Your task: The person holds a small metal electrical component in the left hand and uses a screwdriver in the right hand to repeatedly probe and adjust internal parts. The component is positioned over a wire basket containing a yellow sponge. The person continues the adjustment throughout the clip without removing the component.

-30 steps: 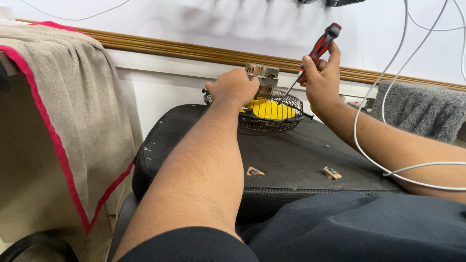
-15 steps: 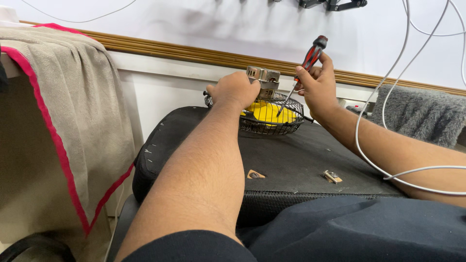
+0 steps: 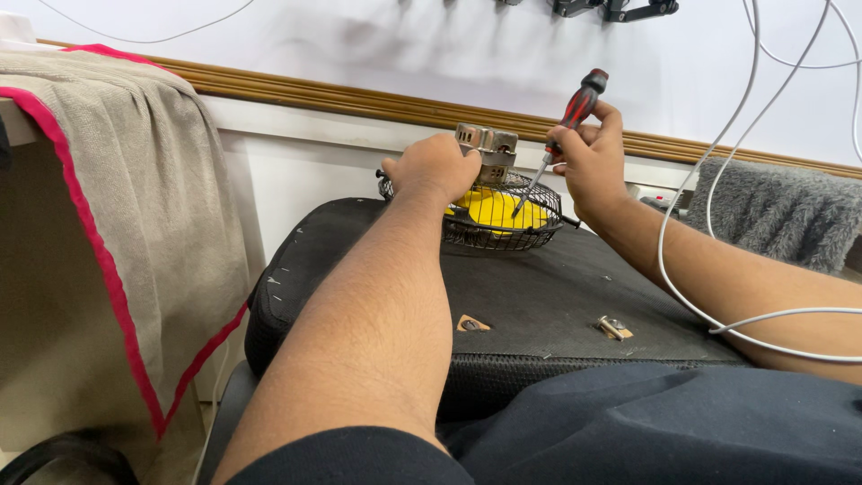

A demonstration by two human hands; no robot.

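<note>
A small fan with a black wire cage [image 3: 503,235] and yellow blades [image 3: 499,211] lies face down on a black padded seat [image 3: 557,296]. Its bare metal motor [image 3: 488,151] points upward. My left hand [image 3: 433,169] grips the cage beside the motor. My right hand [image 3: 588,162] holds a red and black screwdriver [image 3: 571,117], tilted, with its tip down at the cage just right of the motor.
Two small loose parts [image 3: 472,324] [image 3: 614,328] lie on the seat near me. A beige towel with red trim [image 3: 99,198] hangs at the left. White cables [image 3: 718,180] cross over my right forearm. A grey fuzzy cloth [image 3: 781,211] sits at the right by the wall.
My right hand has lowered and shifted left with the screwdriver, bringing its tip closer to the motor. My left hand has stayed on the cage.
</note>
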